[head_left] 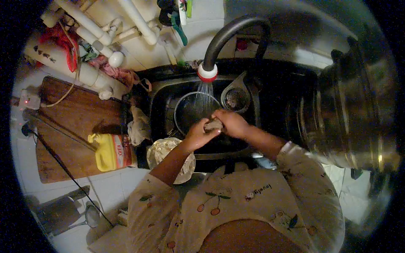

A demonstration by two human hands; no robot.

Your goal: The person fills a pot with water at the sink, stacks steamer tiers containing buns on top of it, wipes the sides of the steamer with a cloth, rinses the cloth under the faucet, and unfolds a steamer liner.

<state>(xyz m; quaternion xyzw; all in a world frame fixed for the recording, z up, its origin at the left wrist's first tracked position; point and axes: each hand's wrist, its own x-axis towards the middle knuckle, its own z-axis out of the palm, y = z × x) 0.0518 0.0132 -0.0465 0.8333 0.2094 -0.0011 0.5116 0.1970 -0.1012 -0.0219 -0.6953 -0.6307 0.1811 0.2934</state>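
Both hands meet over the sink (158, 120), closed around a small greyish-brown lump (214, 125) whose kind I cannot make out. My left hand (198, 135) grips it from the left, and my right hand (234, 124) presses on it from the right. Just beyond them, a round bowl (176, 110) stands in the sink. Water runs into this bowl from a black faucet with a red-and-white spray head (207, 73). To the right of the bowl, a handled strainer (239, 86) has small bits in it.
At the sink's front left is a pale, crinkled bowl or bag-lined container (162, 156). A yellow jug (105, 154) lies by a wooden board (63, 126); a cloth (138, 126) hangs near the sink. Large metal pots (350, 114) are stacked right. White pipes (139, 21) run along the wall.
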